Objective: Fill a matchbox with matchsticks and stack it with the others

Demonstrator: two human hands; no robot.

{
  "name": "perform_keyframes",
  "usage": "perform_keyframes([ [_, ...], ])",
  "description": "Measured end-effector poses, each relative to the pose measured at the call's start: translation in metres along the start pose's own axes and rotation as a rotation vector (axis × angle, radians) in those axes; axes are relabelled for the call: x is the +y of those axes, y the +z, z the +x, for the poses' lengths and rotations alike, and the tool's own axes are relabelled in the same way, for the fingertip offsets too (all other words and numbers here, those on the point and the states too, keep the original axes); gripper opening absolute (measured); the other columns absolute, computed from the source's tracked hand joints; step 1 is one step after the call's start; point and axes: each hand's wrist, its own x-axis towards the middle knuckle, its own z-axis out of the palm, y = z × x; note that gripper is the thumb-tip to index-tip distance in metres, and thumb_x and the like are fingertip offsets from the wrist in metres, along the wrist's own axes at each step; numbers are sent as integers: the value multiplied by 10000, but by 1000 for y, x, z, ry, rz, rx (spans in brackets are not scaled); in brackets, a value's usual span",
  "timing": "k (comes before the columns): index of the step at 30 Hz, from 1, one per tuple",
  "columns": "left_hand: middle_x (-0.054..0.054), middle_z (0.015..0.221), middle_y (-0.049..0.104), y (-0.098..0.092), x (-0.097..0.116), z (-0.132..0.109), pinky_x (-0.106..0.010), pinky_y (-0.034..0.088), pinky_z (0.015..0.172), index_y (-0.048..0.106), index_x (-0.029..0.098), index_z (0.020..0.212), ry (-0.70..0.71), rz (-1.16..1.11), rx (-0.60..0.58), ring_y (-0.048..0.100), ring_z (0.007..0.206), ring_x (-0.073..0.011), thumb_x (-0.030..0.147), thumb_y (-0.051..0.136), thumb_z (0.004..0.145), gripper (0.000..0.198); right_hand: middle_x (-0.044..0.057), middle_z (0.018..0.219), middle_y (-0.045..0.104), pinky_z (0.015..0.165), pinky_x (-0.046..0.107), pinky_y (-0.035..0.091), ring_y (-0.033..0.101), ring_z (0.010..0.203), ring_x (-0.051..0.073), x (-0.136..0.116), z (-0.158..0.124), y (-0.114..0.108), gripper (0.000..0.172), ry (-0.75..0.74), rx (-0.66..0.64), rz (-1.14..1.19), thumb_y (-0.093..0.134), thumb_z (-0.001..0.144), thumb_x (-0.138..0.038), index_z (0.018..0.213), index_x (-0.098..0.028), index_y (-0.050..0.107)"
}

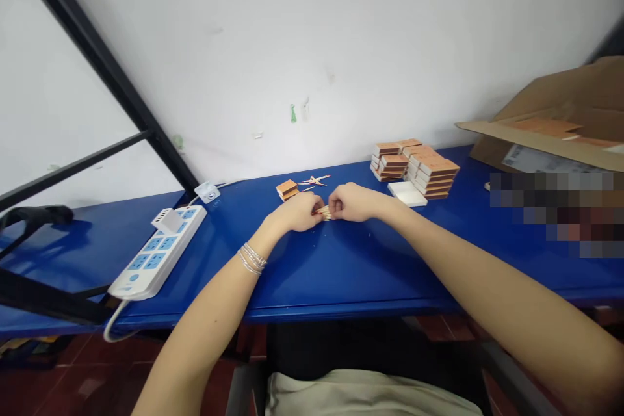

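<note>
Between my two hands, just above or on the blue table [312,273], is a small bundle of matchsticks [325,212]. My left hand [300,211] pinches it from the left, where reddish match heads show. The fingers of my right hand [353,202] are closed at its other end. Behind my left hand sits a small pile of orange matchboxes [287,190]. Several loose matchsticks [316,180] lie crossed beside that pile. An open white matchbox tray [407,194] rests to the right of my right hand.
Stacked orange and white matchboxes [429,169] stand at the back right, near an open cardboard box [531,110]. At the left lie a white power strip [158,253] with a plugged-in adapter and a white socket block [207,192]. A black metal frame [151,133] rises by the wall.
</note>
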Motion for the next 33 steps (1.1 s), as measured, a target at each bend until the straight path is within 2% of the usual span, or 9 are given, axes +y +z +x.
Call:
perform_keyframes([
  [4, -92, 868, 696, -3, 0, 2, -305, 435, 655, 672, 132, 950, -22, -11, -17, 597, 728, -196, 276, 561, 821, 224, 42, 783, 740, 613, 214, 452, 671, 743, 173, 1, -2, -9, 158, 17, 28, 1, 623, 667, -120, 770, -171, 731],
  [9, -82, 855, 697, -5, 2, 2, -298, 428, 634, 679, 141, 936, -28, -37, -22, 594, 708, -189, 303, 556, 817, 235, 41, 752, 732, 564, 217, 443, 659, 688, 164, 10, -9, -24, 120, 78, 33, 17, 660, 656, -143, 751, -168, 729],
  [13, -84, 878, 700, -6, 2, 2, -297, 433, 640, 678, 141, 954, -44, -44, -31, 597, 718, -190, 291, 559, 810, 239, 35, 756, 727, 548, 222, 450, 642, 618, 147, 18, -13, -31, 126, 95, -111, 74, 707, 670, -220, 786, -174, 726],
  [16, -92, 902, 701, -6, 2, 3, -295, 438, 650, 676, 132, 963, -20, -44, -34, 604, 737, -191, 267, 547, 814, 239, 34, 752, 718, 545, 214, 453, 630, 607, 137, 17, -13, -28, 180, 60, -259, 139, 740, 663, -276, 801, -163, 718],
  [18, -100, 915, 702, -6, 1, 3, -294, 442, 661, 675, 125, 977, -13, -31, -34, 608, 755, -194, 255, 544, 813, 247, 32, 752, 714, 538, 208, 445, 623, 611, 134, 14, -12, -26, 216, 48, -309, 141, 757, 651, -295, 813, -157, 714],
  [20, -105, 933, 702, -5, 1, 3, -293, 444, 671, 676, 122, 985, -12, -15, -31, 612, 768, -194, 251, 546, 811, 252, 31, 764, 718, 539, 204, 437, 627, 628, 133, 11, -11, -24, 207, 48, -272, 109, 748, 662, -289, 819, -158, 713],
  [24, -91, 918, 708, -4, -1, 4, -286, 440, 656, 676, 132, 986, -14, -24, -28, 613, 751, -184, 260, 548, 815, 250, 33, 806, 731, 559, 204, 430, 650, 691, 144, 13, -8, -22, 160, 77, -112, 23, 723, 682, -247, 820, -166, 718],
  [29, -85, 909, 712, -4, -1, 3, -282, 441, 660, 674, 129, 1001, -16, -44, -28, 615, 762, -183, 258, 550, 816, 257, 42, 812, 738, 542, 206, 426, 654, 676, 149, 14, -2, -13, 153, 113, -153, 41, 678, 702, -185, 844, -164, 729],
  [33, -88, 890, 709, -5, 2, 2, -285, 440, 646, 677, 128, 982, -30, -24, -34, 610, 742, -184, 279, 549, 818, 258, 51, 798, 732, 528, 202, 420, 644, 657, 142, 13, -6, -18, 143, 118, -128, 12, 655, 697, -147, 819, -147, 731],
])
